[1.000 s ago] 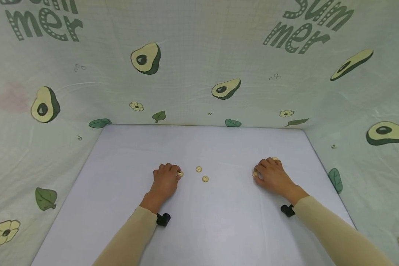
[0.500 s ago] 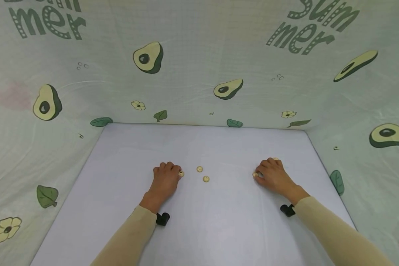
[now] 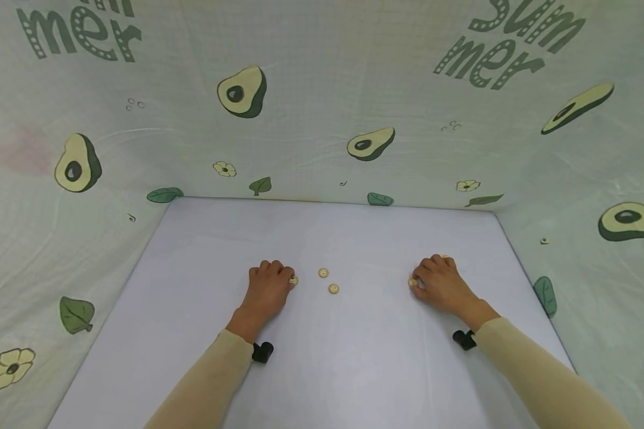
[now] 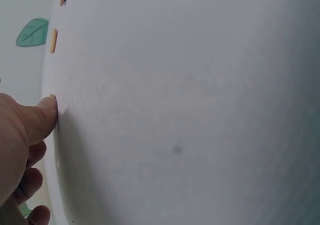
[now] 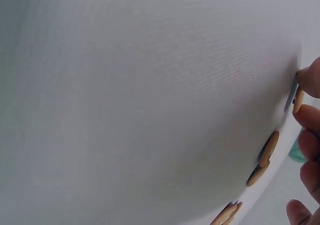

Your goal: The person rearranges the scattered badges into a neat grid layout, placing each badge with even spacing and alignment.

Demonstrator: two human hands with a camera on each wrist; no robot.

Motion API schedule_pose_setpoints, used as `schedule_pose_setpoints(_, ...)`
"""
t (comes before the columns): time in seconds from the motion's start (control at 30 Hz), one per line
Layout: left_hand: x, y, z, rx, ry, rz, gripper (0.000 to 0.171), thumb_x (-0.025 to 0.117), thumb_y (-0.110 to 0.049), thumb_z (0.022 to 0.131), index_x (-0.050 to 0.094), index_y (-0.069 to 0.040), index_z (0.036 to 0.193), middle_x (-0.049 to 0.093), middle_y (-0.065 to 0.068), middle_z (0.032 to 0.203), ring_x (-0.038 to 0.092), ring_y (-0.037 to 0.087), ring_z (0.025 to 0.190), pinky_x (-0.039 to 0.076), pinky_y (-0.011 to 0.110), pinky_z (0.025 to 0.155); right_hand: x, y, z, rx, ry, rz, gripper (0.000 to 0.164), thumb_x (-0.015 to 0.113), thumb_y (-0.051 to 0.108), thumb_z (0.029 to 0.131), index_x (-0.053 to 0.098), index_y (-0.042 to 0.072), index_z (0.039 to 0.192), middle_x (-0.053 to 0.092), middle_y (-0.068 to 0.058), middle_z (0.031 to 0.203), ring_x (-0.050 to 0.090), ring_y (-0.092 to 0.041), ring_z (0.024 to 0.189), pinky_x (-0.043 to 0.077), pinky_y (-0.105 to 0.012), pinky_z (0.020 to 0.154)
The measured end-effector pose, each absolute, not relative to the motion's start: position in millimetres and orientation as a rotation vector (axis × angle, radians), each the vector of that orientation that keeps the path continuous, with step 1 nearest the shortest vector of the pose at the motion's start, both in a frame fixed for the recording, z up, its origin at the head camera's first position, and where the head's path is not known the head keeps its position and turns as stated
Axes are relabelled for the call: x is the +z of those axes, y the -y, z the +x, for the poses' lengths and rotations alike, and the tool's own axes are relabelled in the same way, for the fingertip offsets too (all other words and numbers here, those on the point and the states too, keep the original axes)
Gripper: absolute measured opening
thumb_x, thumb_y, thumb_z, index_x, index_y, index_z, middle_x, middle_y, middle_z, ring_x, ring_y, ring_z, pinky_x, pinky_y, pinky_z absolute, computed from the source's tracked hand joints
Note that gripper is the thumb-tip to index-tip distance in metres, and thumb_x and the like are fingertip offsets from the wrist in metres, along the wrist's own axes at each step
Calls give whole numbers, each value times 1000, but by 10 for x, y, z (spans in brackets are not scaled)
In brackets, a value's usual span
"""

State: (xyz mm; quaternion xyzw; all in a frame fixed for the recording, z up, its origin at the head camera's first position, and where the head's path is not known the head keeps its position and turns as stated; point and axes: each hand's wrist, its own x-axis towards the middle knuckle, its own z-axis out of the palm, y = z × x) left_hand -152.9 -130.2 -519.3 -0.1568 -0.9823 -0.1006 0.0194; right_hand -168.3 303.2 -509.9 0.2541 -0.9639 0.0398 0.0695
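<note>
Both hands are low over a white tabletop among small round wooden buttons. My left hand (image 3: 267,290) holds a button (image 3: 293,280) at its right side, between thumb and fingers. In the left wrist view only a sliver of that button (image 4: 52,95) shows past the thumb. Just right of this hand lie two loose buttons, one farther back (image 3: 324,272) and one nearer (image 3: 334,289). On the right, my right hand (image 3: 439,282) pinches another button (image 5: 298,100) between thumb and index finger. Behind its knuckles, a further button (image 3: 445,257) is partly hidden.
In the right wrist view, several more buttons (image 5: 269,149) lie beneath the right hand's fingers, some overlapping. The white tabletop (image 3: 354,357) ends at a cloth (image 3: 300,71) printed with avocados and leaves, which rises behind and at both sides. Each wrist carries a small black camera (image 3: 262,352).
The head view has shifted very slightly. Both hands keep nearly the same places and grips, and the loose buttons lie where they were.
</note>
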Motion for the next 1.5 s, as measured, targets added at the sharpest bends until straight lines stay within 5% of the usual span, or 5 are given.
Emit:
schedule_pose_setpoints(0.87,-5288,1313,-1469,-294,3060,-474,21,67,-23,105,62,-8,120,58,10,107,48,29,98,42,52,92,-4932,-2589,-2658,-122,2846,872,24,73,27,96,71,5,107,65,-10,105,50,-31,100,41,-53,94)
schedule_pose_setpoints(1.5,-5280,1251,-1456,-330,2986,-504,23,72,-19,101,62,-6,117,59,11,105,48,29,93,42,48,83,-5052,-2573,-2762,-26,2967,720,19,66,23,101,69,4,106,64,-11,104,50,-32,100,39,-54,96)
